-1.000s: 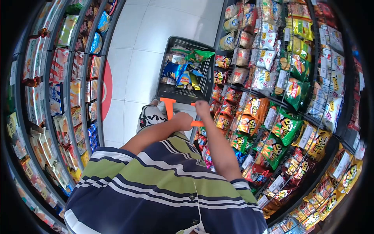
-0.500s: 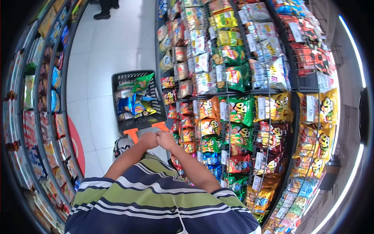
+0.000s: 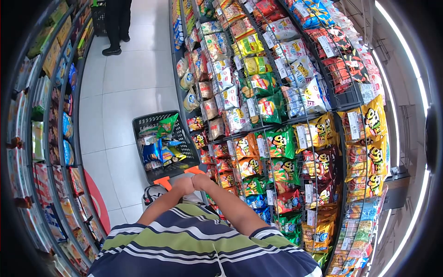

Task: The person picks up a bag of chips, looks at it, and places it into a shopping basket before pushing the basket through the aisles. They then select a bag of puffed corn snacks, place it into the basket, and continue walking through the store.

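Note:
A black basket (image 3: pixel 173 171) with orange handle parts (image 3: pixel 162 183) stands in the aisle in front of me, holding several snack packs, among them a green one (image 3: pixel 167 124) and a blue one (image 3: pixel 151 152). Just behind its near edge, my left hand (image 3: pixel 183 185) and my right hand (image 3: pixel 200 181) are side by side and touching, both with fingers closed. The orange parts end beside the hands. What the fingers wrap round is hidden. Part of a shoe (image 3: pixel 151 195) shows below the basket.
Racks of snack bags (image 3: pixel 281 171) line the right side, close to my right arm. Another shelf (image 3: pixel 55 138) runs along the left. Farther up the tiled aisle stands a person in dark trousers (image 3: pixel 117 23), beside a dark basket (image 3: pixel 99 21).
The view has tilted up and turned slightly, so the basket and my hands appear lower. More of the other person's legs and the dark basket beside them now show. My hands remain together.

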The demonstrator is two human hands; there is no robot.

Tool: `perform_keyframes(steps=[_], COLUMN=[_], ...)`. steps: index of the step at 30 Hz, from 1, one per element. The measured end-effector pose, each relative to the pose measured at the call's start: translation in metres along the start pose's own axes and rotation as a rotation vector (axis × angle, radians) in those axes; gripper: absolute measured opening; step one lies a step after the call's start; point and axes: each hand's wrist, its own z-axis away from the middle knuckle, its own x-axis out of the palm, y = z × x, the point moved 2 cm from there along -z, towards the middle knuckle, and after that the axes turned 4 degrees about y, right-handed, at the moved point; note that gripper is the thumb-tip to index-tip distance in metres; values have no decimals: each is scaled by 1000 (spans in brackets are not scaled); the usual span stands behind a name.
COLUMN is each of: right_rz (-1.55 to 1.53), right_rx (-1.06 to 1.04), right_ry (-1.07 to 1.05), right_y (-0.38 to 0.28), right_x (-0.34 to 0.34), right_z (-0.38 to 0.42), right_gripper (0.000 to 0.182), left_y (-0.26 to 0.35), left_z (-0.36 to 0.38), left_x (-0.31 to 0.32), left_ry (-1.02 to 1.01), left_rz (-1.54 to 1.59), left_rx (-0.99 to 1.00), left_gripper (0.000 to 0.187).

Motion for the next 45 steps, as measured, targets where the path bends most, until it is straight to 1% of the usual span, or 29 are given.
perform_keyframes(steps=[3, 7, 11, 13, 15, 18, 21, 22, 24, 27, 30, 31, 34, 36, 37, 40, 45], right_rz=[-106, -60, -56, -40, -26, 26, 84, 99, 92, 69, 13, -7, -62, -118, -95, -144, -193], right_rx=[28, 31, -5, -25, -44, -143, -238, -264, -321, -393, -448, -457, -495, -509, -511, -507, -535], right_ry=[-102, -70, -62, -47, 1, 118, 159, 167, 168, 165, 216, 242, 306, 316, 279, 269, 232], right_y=[5, 9, 9, 10, 6, 14, 17, 19, 20, 19, 21, 24, 24, 25, 24, 23, 27], right_x=[7, 6, -24, -35, -62, -58, -70, -75, -87, -113, -120, -122, -123, -141, -144, -134, -156], right_z=[-15, -37, -43, -45, -38, -69, -87, -92, -98, -90, -103, -106, -120, -113, -115, -138, -120], right_gripper=[34, 32, 32, 31, 30, 28, 27, 27, 26, 26, 26, 26, 32, 34, 35, 35, 31], left_y=[-1, -2, 1, 1, -7, -20, -25, -33, -47, -55, -46, -39, -24, -24, -26, -43, -55], left_z=[0, -4, -8, -12, -24, -41, -52, -61, -77, -81, -73, -71, -69, -77, -80, -85, -89], left_x=[-11, -29, -50, -60, -64, -70, -86, -86, -87, -102, -127, -135, -151, -157, -158, -156, -154], left_ry=[11, 27, 59, 111, 146, 164, 174, 158, 89, 101, 87, 76, 116, 73, 54, 70, 87], left_rz=[11, -27, 8, 40, 45, 25, 3, -46, -101, -156, -210, -245, -235, -248, -251, -288, -272], left_rx=[-2, -22, -85, -83, -71, -60, -88, -53, -77, -58, -131, -140, -366, -441, -479, -387, -337], left_gripper=[34, 35, 34, 36, 37, 35, 35, 38, 40, 50, 52, 48, 42, 42, 42, 42, 42])
